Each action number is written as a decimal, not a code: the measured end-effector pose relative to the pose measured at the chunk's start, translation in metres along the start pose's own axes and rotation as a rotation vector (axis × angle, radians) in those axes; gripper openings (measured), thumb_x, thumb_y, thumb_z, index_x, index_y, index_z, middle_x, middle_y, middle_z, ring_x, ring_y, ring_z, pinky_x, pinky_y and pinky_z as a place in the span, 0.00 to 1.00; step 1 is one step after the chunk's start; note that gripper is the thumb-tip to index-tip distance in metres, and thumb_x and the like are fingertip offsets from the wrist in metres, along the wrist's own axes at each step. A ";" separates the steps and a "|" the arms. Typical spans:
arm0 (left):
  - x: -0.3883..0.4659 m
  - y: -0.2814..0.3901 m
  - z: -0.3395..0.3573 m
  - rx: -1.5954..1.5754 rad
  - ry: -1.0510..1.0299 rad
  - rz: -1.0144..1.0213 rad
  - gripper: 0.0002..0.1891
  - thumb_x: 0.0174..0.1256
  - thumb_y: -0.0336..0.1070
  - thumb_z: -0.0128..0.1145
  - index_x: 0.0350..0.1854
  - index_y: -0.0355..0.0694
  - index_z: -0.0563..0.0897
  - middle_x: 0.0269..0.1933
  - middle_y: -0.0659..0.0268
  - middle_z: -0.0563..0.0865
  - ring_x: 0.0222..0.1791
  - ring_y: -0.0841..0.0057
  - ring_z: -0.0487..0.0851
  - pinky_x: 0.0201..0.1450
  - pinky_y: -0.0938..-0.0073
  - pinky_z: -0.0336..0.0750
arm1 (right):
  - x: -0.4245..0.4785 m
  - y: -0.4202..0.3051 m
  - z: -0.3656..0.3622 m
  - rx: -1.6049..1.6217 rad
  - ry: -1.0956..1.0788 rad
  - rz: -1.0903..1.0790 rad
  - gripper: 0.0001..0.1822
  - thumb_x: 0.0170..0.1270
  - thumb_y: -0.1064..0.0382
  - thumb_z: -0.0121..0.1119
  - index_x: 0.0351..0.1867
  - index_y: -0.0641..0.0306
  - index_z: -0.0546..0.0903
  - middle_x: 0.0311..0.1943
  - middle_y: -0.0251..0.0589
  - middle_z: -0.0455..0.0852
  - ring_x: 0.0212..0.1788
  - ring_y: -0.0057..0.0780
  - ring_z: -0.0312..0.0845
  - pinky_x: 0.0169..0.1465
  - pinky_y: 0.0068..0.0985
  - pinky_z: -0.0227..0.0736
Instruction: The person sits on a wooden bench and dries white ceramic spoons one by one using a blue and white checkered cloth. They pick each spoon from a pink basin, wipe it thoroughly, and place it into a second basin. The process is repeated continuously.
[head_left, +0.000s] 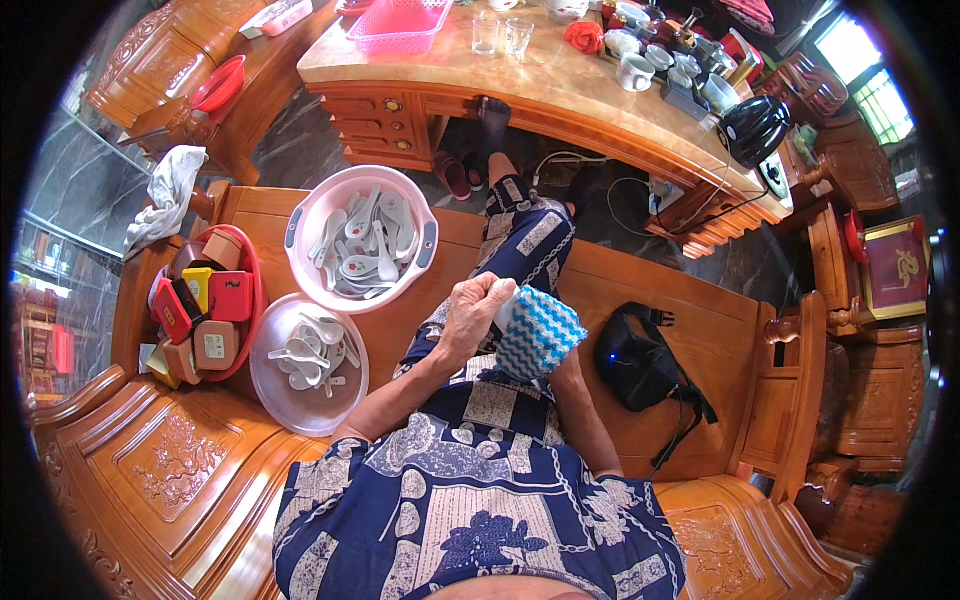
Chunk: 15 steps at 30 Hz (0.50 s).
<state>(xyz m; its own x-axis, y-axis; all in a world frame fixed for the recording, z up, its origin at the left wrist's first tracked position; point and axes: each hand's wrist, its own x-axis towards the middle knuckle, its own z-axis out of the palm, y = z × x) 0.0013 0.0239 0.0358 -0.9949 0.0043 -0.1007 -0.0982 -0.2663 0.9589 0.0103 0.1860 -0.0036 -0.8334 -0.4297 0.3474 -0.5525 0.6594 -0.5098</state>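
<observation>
My left hand (474, 311) is closed on a white spoon (508, 304), of which only part shows. The blue-and-white zigzag cloth (536, 337) lies against the spoon and over my right hand (561, 366), whose fingers it hides. Left of my legs, white spoons (364, 236), some with red flower prints, fill a pink-and-white basin (298, 259) with grey handles. Nearer to me, a translucent round bowl (289, 409) holds a smaller heap of white spoons (306, 358).
A red basin (259, 300) of boxes and tins stands at the wooden bench's left end, near a pale cloth (169, 191). A black bag (645, 360) lies on my right. Ahead, a stone-topped table (457, 75) carries a pink basket (397, 26), glasses, cups and a black kettle (756, 131).
</observation>
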 end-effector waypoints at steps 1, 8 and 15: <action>0.000 0.000 0.000 -0.001 -0.004 0.000 0.12 0.65 0.40 0.56 0.25 0.38 0.79 0.22 0.76 0.78 0.23 0.93 0.70 0.26 0.90 0.64 | 0.000 -0.001 -0.001 0.002 -0.001 0.006 0.22 0.54 0.60 0.64 0.52 0.58 0.77 0.48 0.43 0.81 0.51 0.38 0.76 0.56 0.36 0.69; 0.000 0.004 0.000 -0.032 -0.002 -0.015 0.12 0.65 0.39 0.56 0.25 0.37 0.80 0.22 0.74 0.78 0.22 0.92 0.71 0.26 0.89 0.65 | 0.002 -0.005 -0.004 0.067 -0.022 0.066 0.23 0.56 0.58 0.64 0.54 0.56 0.76 0.50 0.42 0.80 0.52 0.38 0.76 0.58 0.36 0.67; 0.006 0.011 -0.004 -0.053 0.044 -0.012 0.12 0.63 0.39 0.57 0.24 0.37 0.80 0.22 0.72 0.80 0.21 0.91 0.72 0.25 0.88 0.67 | 0.006 -0.006 -0.002 0.090 -0.008 -0.031 0.20 0.54 0.62 0.64 0.50 0.58 0.77 0.48 0.43 0.80 0.50 0.38 0.76 0.55 0.35 0.69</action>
<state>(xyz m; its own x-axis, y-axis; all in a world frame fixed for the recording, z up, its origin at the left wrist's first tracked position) -0.0056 0.0176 0.0444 -0.9916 -0.0344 -0.1247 -0.1075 -0.3177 0.9421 0.0088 0.1811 0.0029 -0.8155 -0.4547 0.3581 -0.5768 0.5873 -0.5678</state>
